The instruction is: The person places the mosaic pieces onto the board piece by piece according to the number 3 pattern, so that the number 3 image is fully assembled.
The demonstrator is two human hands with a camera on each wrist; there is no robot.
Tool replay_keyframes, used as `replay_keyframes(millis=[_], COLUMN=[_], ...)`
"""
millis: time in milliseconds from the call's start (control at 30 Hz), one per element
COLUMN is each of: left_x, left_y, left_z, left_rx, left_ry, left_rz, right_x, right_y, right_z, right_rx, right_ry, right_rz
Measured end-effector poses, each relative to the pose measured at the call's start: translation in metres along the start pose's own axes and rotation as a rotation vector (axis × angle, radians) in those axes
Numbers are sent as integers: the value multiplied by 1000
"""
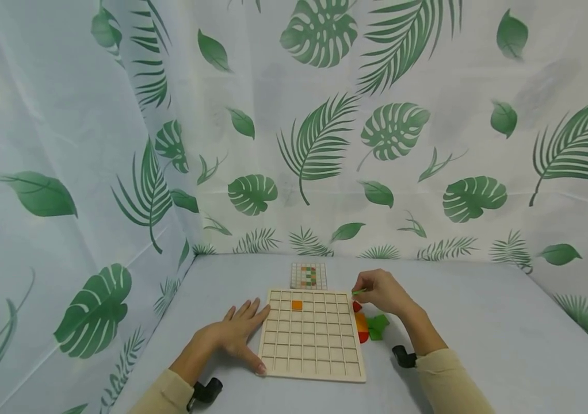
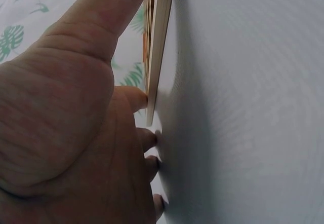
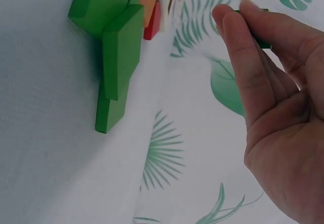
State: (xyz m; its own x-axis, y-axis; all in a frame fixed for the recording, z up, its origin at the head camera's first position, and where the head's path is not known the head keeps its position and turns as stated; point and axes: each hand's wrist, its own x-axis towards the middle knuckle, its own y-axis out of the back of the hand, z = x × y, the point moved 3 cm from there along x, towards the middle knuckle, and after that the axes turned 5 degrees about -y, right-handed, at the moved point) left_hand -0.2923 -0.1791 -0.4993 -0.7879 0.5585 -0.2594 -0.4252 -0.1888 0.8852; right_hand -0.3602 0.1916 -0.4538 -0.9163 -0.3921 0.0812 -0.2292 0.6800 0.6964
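A wooden grid board (image 1: 308, 336) lies flat on the table, with one orange square tile (image 1: 297, 305) in its upper part. My left hand (image 1: 237, 333) rests at the board's left edge, fingers spread and thumb at the near corner; the left wrist view shows the index finger touching the board's side (image 2: 161, 41). Above the board's far right corner my right hand (image 1: 384, 292) pinches a green tile (image 3: 263, 44) between thumb and fingers. Beside the board's right edge lie loose green tiles (image 1: 377, 326), orange tiles (image 1: 361, 322) and red tiles (image 1: 363, 337).
A small pattern card (image 1: 308, 276) with a coloured figure on a grid lies just beyond the board. Pale cloth covers the table (image 1: 480, 328). Leaf-printed curtains (image 1: 315, 144) stand behind and to the left.
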Motion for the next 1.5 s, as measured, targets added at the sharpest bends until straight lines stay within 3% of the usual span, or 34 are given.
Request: replay_keyframes(millis=[467, 733, 967, 1233, 1500], left_x=[-1, -1, -3, -4, -2], left_y=[1, 0, 0, -2, -3], left_z=[0, 2, 4, 3, 2], left_rx=[12, 30, 21, 5, 4], left_ry=[5, 19, 14, 3, 2], left_rz=[-9, -5, 12, 9, 10], right_x=[8, 3, 1, 10, 22], right_y=[-13, -16, -19, -38, -47], right_z=[-9, -14, -19, -28, -45], right_rx=[-16, 30, 64, 77, 12], right_ry=[-51, -40, 33, 46, 68], right_rz=[-6, 46, 116, 63, 5])
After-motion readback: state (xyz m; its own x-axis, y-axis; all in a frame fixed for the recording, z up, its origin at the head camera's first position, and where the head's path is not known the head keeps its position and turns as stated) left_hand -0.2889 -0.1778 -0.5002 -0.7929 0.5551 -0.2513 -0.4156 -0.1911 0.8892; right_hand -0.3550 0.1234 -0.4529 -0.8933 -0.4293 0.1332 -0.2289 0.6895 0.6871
